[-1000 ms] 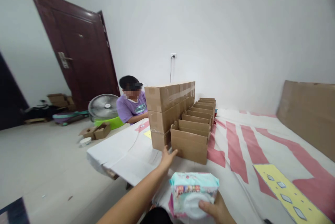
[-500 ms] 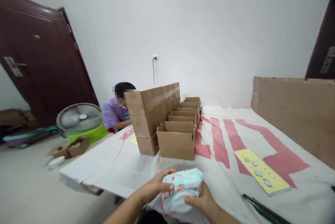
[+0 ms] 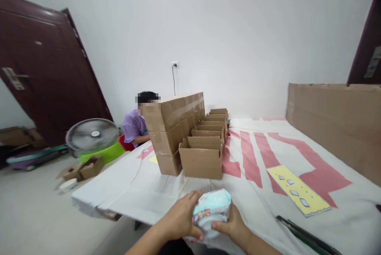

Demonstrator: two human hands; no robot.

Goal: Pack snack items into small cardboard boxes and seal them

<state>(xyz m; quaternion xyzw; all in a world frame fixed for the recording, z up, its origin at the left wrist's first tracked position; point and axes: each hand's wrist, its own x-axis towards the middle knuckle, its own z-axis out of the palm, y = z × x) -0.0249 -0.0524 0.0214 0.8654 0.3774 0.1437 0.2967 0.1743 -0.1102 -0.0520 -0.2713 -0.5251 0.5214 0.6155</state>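
Turquoise, shiny and printed with little pictures, that packet is pinched between their left hand and right hand.

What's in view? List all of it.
packet: one, aqua, bottom centre
open cartons: several, brown, centre row
taped cartons: several, brown, stacked alongside
tablecloth: one, white and red, under cartons
yellow patches: two, yellow, flanking cartons
slim tool: likely one, dark, bottom right
cardboard sheet: one, brown, right
person: one, purple shirt, behind taped cartons
seat: one, red, beside person
fan: one, grey, left
basin: one, green, under fan
floor cartons: several, brown, left
bowl: one, white, left
wheeled item: one, purple, left
doors: two, maroon, either side
socket: one, white, wall
left grip: one, bare, on packet
right grip: one, bare, on packet
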